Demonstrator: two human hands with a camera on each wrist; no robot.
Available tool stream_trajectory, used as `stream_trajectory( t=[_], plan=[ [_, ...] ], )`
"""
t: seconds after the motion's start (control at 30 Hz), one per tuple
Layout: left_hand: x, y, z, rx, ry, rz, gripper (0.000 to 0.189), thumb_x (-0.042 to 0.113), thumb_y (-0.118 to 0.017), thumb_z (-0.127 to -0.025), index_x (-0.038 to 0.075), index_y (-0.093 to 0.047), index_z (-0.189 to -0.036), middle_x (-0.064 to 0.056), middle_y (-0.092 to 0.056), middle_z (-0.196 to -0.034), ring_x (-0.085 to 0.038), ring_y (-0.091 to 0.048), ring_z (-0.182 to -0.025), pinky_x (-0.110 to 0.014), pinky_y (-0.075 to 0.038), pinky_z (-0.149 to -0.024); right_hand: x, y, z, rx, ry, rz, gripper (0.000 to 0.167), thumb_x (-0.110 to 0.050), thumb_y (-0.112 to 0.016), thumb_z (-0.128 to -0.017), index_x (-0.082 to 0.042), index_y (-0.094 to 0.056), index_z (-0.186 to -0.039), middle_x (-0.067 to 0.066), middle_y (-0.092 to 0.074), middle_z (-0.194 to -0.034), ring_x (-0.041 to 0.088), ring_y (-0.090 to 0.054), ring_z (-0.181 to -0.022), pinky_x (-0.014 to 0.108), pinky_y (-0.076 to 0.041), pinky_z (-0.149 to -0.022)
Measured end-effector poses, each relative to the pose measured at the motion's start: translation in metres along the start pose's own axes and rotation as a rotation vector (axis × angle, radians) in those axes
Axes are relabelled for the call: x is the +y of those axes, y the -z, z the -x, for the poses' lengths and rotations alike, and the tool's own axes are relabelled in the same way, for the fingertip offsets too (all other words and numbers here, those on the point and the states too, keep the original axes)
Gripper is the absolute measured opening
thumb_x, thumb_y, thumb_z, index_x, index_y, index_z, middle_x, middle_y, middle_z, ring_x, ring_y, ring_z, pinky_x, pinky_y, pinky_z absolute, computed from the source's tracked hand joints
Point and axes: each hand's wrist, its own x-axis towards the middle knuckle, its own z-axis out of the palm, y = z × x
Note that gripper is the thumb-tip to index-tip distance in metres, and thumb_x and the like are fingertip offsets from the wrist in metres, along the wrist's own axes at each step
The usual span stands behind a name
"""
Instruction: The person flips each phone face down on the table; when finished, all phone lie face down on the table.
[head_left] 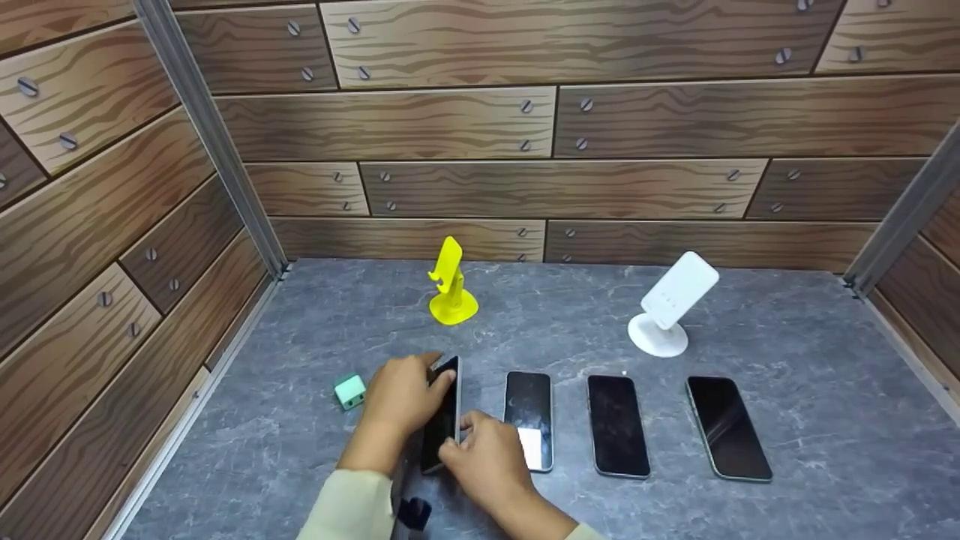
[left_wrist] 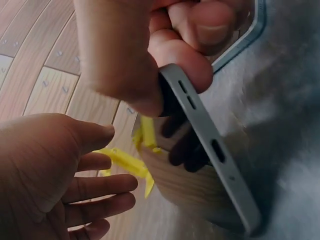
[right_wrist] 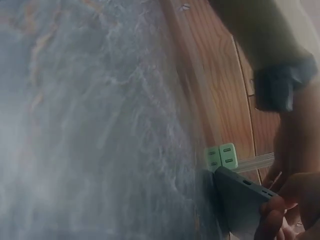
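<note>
Nearest the camera, below the fingers, a pale left sleeve is seen. By the fingers of the right hand, the near end of a dark phone is pinched at its edge; the phone is held tilted, its screen turned towards the left hand. The fingers of the left hand are extended by the screen; whether it is touched by them cannot be told. Left of these fingers a mint-green block is placed. Just right of the right-hand fingers a second phone is laid flat, followed farther right by a third phone and a fourth phone. Beyond the fingers a yellow stand is set upright on the grey surface, with a white stand farther right. If support is given at one end only, the phone could be pivoted or dropped by a loosened pinch. Were the right hand swung outward, the second phone could be knocked.
</note>
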Motion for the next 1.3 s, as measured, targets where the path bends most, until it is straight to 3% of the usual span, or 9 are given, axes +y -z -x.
stream_trajectory(
  t=[0.2,0.4,0.53,0.63,0.73,0.87,0.97,1.3],
  plan=[
    [-0.001,-0.007,-0.015,-0.045,0.067,0.016,0.047,0.043,-0.071,-0.106,0.013,-0.075,-0.142,-0.01,-0.078,-0.134,-0.035,-0.075,-0.12,-0.055,-0.061,-0.1,0.001,-0.005,0.003,0.066,0.06,0.093,0.014,-0.018,-0.077,-0.077,-0.008,-0.073,-0.087,-0.016,-0.052,-0.051,0.0,-0.048,-0.051,0.027,-0.049,-0.054],
    [0.004,-0.009,-0.02,-0.069,0.081,0.0,0.052,0.049,-0.074,-0.103,0.013,-0.075,-0.14,-0.01,-0.078,-0.134,-0.036,-0.074,-0.12,-0.057,-0.059,-0.103,-0.002,-0.005,0.004,0.073,0.079,0.109,0.017,-0.019,-0.077,-0.078,-0.007,-0.073,-0.089,-0.014,-0.057,-0.053,0.002,-0.052,-0.053,0.03,-0.052,-0.056],
    [0.011,-0.006,-0.023,-0.075,0.052,-0.065,0.051,0.049,-0.077,-0.1,0.013,-0.078,-0.136,-0.012,-0.08,-0.128,-0.038,-0.076,-0.114,-0.058,-0.061,-0.099,-0.004,-0.004,0.004,0.084,0.104,0.126,0.016,-0.019,-0.079,-0.079,-0.008,-0.071,-0.088,-0.012,-0.059,-0.054,0.003,-0.053,-0.053,0.03,-0.05,-0.054],
    [0.015,-0.002,-0.026,-0.069,0.021,-0.122,0.041,0.046,-0.078,-0.1,0.014,-0.082,-0.124,-0.01,-0.082,-0.113,-0.035,-0.077,-0.101,-0.057,-0.062,-0.089,-0.006,-0.004,0.004,0.103,0.128,0.157,0.015,-0.02,-0.08,-0.08,-0.01,-0.071,-0.087,-0.012,-0.06,-0.056,0.005,-0.054,-0.053,0.03,-0.049,-0.052],
    [0.017,0.001,-0.028,-0.048,-0.007,-0.161,0.027,0.039,-0.079,-0.098,0.013,-0.083,-0.096,-0.005,-0.076,-0.084,-0.028,-0.071,-0.078,-0.052,-0.06,-0.073,-0.007,-0.003,0.005,0.125,0.154,0.188,0.017,-0.021,-0.081,-0.081,-0.009,-0.074,-0.09,-0.011,-0.062,-0.059,0.007,-0.059,-0.056,0.032,-0.051,-0.054],
    [0.017,0.002,-0.03,-0.011,-0.013,-0.182,0.038,0.033,-0.078,-0.094,0.017,-0.062,-0.063,0.002,-0.055,-0.059,-0.022,-0.055,-0.061,-0.048,-0.053,-0.062,-0.009,-0.004,0.005,0.124,0.177,0.205,0.023,-0.021,-0.081,-0.084,-0.005,-0.079,-0.1,-0.01,-0.066,-0.064,0.008,-0.064,-0.061,0.033,-0.056,-0.06],
    [0.017,0.002,-0.03,0.016,0.0,-0.194,0.043,0.032,-0.08,-0.093,0.019,-0.056,-0.06,0.003,-0.054,-0.058,-0.023,-0.056,-0.061,-0.049,-0.054,-0.063,-0.01,-0.004,0.005,0.096,0.174,0.201,0.023,-0.021,-0.08,-0.088,-0.005,-0.08,-0.104,-0.01,-0.065,-0.066,0.007,-0.063,-0.062,0.033,-0.056,-0.061],
    [0.013,0.0,-0.029,0.086,0.112,-0.229,0.035,0.033,-0.083,-0.093,0.014,-0.068,-0.067,-0.006,-0.072,-0.074,-0.028,-0.067,-0.067,-0.053,-0.059,-0.065,-0.007,-0.003,0.008,0.039,0.195,0.133,0.026,-0.022,-0.082,-0.084,-0.009,-0.08,-0.107,-0.012,-0.073,-0.074,0.003,-0.067,-0.067,0.028,-0.056,-0.061]
  ],
)
